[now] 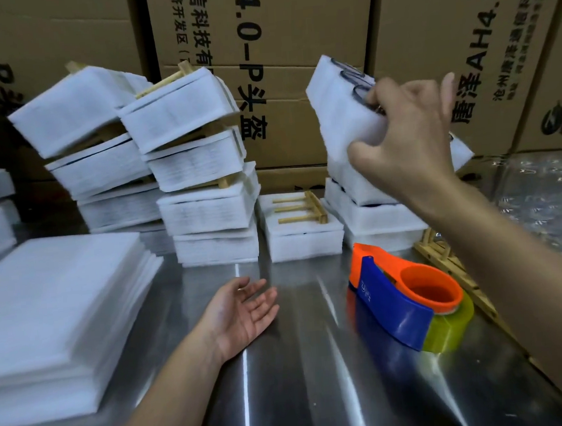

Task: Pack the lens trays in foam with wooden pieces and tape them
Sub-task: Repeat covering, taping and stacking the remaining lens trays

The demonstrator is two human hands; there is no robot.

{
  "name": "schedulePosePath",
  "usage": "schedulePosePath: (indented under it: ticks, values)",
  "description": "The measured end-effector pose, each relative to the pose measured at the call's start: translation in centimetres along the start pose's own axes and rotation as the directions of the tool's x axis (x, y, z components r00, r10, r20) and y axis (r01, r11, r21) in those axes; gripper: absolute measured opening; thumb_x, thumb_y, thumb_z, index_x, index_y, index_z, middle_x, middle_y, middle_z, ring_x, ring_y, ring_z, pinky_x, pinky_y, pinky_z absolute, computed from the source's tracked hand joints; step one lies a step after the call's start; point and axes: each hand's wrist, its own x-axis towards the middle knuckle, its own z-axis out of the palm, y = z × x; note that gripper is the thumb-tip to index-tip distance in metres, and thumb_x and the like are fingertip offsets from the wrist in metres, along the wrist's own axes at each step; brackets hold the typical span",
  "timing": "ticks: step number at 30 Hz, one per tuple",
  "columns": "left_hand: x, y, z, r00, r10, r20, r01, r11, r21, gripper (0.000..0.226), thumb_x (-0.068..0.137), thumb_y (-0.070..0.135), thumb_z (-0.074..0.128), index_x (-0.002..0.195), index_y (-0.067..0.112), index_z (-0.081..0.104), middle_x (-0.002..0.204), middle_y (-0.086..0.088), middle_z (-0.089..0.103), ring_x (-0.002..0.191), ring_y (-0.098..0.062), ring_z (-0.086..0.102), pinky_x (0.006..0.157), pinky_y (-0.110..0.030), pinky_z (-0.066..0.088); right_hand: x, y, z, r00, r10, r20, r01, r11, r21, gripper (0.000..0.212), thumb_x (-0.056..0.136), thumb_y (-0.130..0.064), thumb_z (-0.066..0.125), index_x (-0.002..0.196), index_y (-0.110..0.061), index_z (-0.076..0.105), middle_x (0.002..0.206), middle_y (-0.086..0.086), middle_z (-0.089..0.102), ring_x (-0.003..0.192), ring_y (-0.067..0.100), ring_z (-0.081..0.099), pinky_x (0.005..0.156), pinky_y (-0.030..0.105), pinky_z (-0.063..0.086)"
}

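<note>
- Right hand [407, 130] is raised at 1 o'clock. Its fingers and thumb are curled tight around a foam bundle [339, 109], clamped on the near corner.
- The bundle is tilted, and dark round outlines show along its upper face. It sits over a low pile of wrapped packs [373, 216]. I cannot tell whether it touches them.
- Left hand [243, 312] lies palm up on the steel table [319, 393] near centre. Its fingers are loose, slightly apart, and hold nothing.
- Tape dispenser [402, 300], orange and blue with a yellowish roll, rests on the table at 3 o'clock, apart from both hands.
- One flat pack at 12 o'clock carries a wooden piece [301, 208] on top, comb-shaped with its prongs pointing left.
- Leaning stacks of packs [198, 185] stand at 11 o'clock, with wood showing between the layers.
- A pile of loose foam sheets [53, 312] lies at 9 o'clock.
- More wooden racks [442, 258] lie at 2 o'clock, under my right forearm.
- Cardboard boxes [294, 45] wall off the back.
</note>
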Motion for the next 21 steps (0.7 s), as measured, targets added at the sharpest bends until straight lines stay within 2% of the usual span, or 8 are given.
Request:
schedulePosePath:
  ticks: [4, 7, 10, 12, 14, 17, 19, 21]
  values:
    - [-0.2, 0.2, -0.1, 1.0, 0.003, -0.003, -0.003, 1.0, -0.024, 0.024, 0.095, 0.024, 0.043, 0.094, 0.005, 0.058, 0.088, -0.016, 0.065, 0.083, -0.024, 0.061, 0.082, -0.036, 0.048, -4.4, -3.6, -2.6, 0.99, -0.126, 0.059, 0.126, 0.992, 0.006, 0.023, 0.065, -0.013, 0.055, 0.086, -0.017, 0.048, 0.076, 0.0, 0.051, 0.104, 0.027, 0.044, 0.115, 0.047, -0.009]
    - [-0.2, 0.3, -0.2, 0.999, 0.038, 0.0, -0.038, 0.999, -0.037, 0.027, 0.094, 0.028, 0.044, 0.095, 0.005, 0.057, 0.082, -0.016, 0.067, 0.08, -0.024, 0.061, 0.07, -0.034, 0.055, -7.6, -5.6, -3.7, 0.972, -0.191, 0.137, 0.186, 0.981, 0.051, 0.028, 0.061, -0.016, 0.054, 0.085, -0.023, 0.043, 0.075, -0.006, 0.045, 0.105, 0.026, 0.046, 0.116, 0.052, -0.004]
    - [-0.1, 0.8, -0.4, 0.98, 0.201, -0.016, -0.201, 0.974, -0.107, 0.03, 0.094, 0.031, 0.043, 0.103, 0.004, 0.053, 0.082, -0.016, 0.062, 0.077, -0.024, 0.06, 0.058, -0.028, 0.058, -10.8, -7.0, -3.3, 0.955, -0.23, 0.185, 0.223, 0.973, 0.058, 0.033, 0.051, -0.017, 0.057, 0.084, -0.014, 0.057, 0.074, 0.0, 0.05, 0.103, 0.029, 0.05, 0.113, 0.056, 0.006]
    - [0.0, 1.1, -0.5, 0.932, 0.352, -0.084, -0.36, 0.926, -0.115, 0.03, 0.095, 0.03, 0.041, 0.108, 0.005, 0.052, 0.086, -0.013, 0.057, 0.078, -0.022, 0.059, 0.062, -0.027, 0.056, -12.7, -7.5, -2.5, 0.942, -0.237, 0.238, 0.234, 0.971, 0.041, 0.037, 0.046, -0.018, 0.059, 0.083, -0.012, 0.062, 0.075, 0.004, 0.058, 0.101, 0.031, 0.055, 0.112, 0.056, 0.009]
    - [0.0, 1.3, -0.6, 0.862, 0.467, -0.196, -0.485, 0.873, -0.053, 0.028, 0.096, 0.027, 0.04, 0.112, 0.007, 0.051, 0.099, -0.013, 0.057, 0.092, -0.022, 0.058, 0.072, -0.026, 0.051, -14.5, -7.8, -1.6, 0.93, -0.237, 0.28, 0.235, 0.971, 0.041, 0.036, 0.044, -0.019, 0.061, 0.08, -0.013, 0.063, 0.075, 0.006, 0.059, 0.097, 0.032, 0.059, 0.111, 0.057, 0.012]
    - [0.2, 1.4, -0.5, 0.802, 0.525, -0.285, -0.545, 0.839, 0.013, 0.037, 0.097, 0.025, 0.04, 0.128, 0.006, 0.049, 0.12, -0.012, 0.054, 0.114, -0.022, 0.053, 0.094, -0.031, 0.043, -16.8, -8.0, -0.3, 0.908, -0.232, 0.348, 0.224, 0.973, 0.061, 0.037, 0.04, -0.023, 0.062, 0.076, -0.015, 0.063, 0.072, 0.004, 0.058, 0.092, 0.03, 0.062, 0.108, 0.058, 0.018]
    - [0.2, 1.3, -0.5, 0.798, 0.529, -0.288, -0.535, 0.842, 0.066, 0.033, 0.096, 0.025, 0.041, 0.122, 0.008, 0.053, 0.115, -0.009, 0.058, 0.108, -0.02, 0.056, 0.096, -0.03, 0.044, -18.0, -8.3, 0.5, 0.881, -0.237, 0.409, 0.228, 0.971, 0.072, 0.035, 0.038, -0.028, 0.061, 0.072, -0.018, 0.063, 0.068, 0.0, 0.057, 0.086, 0.026, 0.063, 0.107, 0.057, 0.025]
    - [0.2, 1.2, -0.5, 0.811, 0.519, -0.269, -0.509, 0.854, 0.112, 0.021, 0.095, 0.025, 0.045, 0.102, 0.012, 0.06, 0.1, -0.004, 0.064, 0.091, -0.014, 0.061, 0.082, -0.025, 0.047, -18.8, -8.6, 1.2, 0.853, -0.257, 0.455, 0.251, 0.965, 0.076, 0.029, 0.039, -0.03, 0.059, 0.066, -0.02, 0.063, 0.061, -0.004, 0.055, 0.079, 0.021, 0.064, 0.1, 0.055, 0.041]
